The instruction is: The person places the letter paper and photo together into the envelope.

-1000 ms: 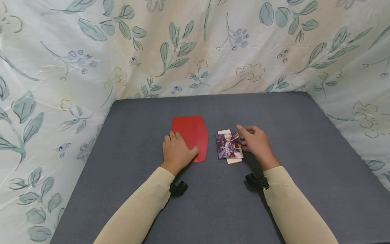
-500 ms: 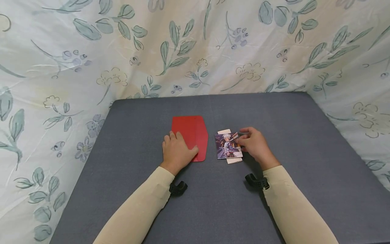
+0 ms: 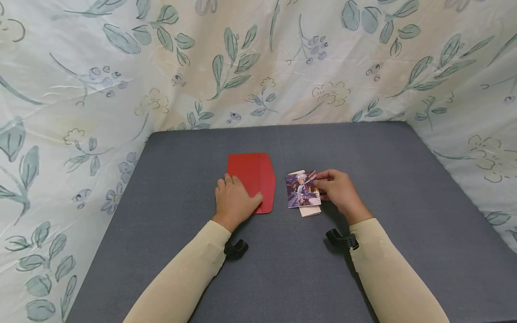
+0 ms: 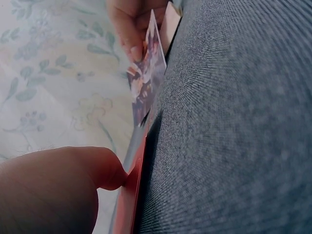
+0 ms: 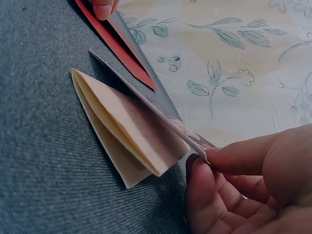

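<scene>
A red envelope (image 3: pixel 248 165) lies flat on the grey table, its flap side toward the right. My left hand (image 3: pixel 236 202) rests on its lower left part, fingers spread, and the thumb presses it in the left wrist view. To the right, my right hand (image 3: pixel 339 194) pinches a picture card (image 3: pixel 301 190) of a cartoon figure in a white hat by its right edge, between thumb and fingers. The card is tilted, its right side raised. Under it lies a folded cream sheet of paper (image 5: pixel 141 129), partly covered; its folded layers gape in the right wrist view.
The grey table (image 3: pixel 282 273) stretches around both hands. A floral cloth (image 3: pixel 258 63) hangs behind the table and along its sides. Each wrist wears a black band, the left band (image 3: pixel 236 249) and the right band (image 3: pixel 341 239).
My right hand has gone from beside the card to pinching its right edge, and the card has been lifted a little. The left hand and the envelope have stayed put.
</scene>
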`<state>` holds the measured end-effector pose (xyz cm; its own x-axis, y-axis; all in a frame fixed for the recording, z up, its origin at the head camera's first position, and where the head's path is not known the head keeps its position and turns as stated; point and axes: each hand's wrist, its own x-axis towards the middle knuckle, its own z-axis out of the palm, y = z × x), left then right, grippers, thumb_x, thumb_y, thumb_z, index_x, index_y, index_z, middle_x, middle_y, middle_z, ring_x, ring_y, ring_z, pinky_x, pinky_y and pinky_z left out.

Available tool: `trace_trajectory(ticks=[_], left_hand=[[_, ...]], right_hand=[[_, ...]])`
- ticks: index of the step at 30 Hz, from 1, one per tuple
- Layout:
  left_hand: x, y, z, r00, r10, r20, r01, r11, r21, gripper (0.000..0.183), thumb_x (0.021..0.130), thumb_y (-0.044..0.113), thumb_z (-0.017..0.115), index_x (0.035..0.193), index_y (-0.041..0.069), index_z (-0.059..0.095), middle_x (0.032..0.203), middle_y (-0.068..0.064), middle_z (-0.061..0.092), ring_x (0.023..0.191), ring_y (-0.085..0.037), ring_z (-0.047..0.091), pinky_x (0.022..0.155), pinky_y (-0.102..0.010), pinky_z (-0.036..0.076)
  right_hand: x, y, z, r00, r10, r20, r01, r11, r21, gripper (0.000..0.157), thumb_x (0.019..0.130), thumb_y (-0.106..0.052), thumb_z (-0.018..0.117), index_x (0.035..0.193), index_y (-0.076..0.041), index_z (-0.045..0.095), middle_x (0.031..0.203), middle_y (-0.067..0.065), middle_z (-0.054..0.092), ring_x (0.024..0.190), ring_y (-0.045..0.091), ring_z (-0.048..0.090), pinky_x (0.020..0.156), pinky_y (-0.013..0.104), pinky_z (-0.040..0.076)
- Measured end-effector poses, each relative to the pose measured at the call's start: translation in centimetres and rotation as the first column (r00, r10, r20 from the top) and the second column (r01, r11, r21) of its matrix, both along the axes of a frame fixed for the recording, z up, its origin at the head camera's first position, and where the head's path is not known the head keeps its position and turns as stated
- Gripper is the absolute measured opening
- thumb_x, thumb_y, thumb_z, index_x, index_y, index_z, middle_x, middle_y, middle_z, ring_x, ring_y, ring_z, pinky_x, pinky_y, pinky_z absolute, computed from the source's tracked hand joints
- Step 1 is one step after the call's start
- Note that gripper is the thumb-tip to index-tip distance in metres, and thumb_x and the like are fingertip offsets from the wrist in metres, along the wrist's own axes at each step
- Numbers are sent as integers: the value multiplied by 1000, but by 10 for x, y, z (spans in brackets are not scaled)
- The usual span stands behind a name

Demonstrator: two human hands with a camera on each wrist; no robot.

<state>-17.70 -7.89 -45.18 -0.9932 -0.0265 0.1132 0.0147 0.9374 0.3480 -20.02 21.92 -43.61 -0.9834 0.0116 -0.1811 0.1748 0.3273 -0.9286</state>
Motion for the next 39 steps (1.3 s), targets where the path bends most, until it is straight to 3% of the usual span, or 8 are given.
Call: trace_trajectory(ticks=[14, 26, 39], left_hand=[[-1, -1, 1, 1000, 0, -11, 0, 999, 32, 90, 92, 50, 69, 150, -17, 50, 160, -36, 42, 130, -47, 47, 105, -57, 44], [-1, -1, 2, 1000, -2, 27, 1, 999, 40, 95, 94, 51, 67, 157, -16, 43, 164, -36, 37, 135, -47, 43, 109, -58, 42], [0, 1, 2, 999, -3, 32, 2, 1000, 27, 97, 94, 53, 69, 158, -16, 42, 164, -36, 38, 133, -47, 44, 107, -58, 43]], right_hand=[[-1, 0, 2, 999, -30, 36, 33, 996, -82, 28, 108, -19, 72, 122, 5, 65, 104, 13, 65, 78, 17, 64, 68, 30, 61], [0, -1, 2, 999, 10, 40, -4, 990, -138, 26, 107, -12, 68, 124, 9, 65, 103, 10, 69, 83, 17, 67, 66, 31, 57], [-1, -4, -1, 998, 43, 49, -30, 969, -247, 33, 107, -7, 66, 133, 12, 59, 112, 13, 69, 86, 17, 71, 70, 31, 62]])
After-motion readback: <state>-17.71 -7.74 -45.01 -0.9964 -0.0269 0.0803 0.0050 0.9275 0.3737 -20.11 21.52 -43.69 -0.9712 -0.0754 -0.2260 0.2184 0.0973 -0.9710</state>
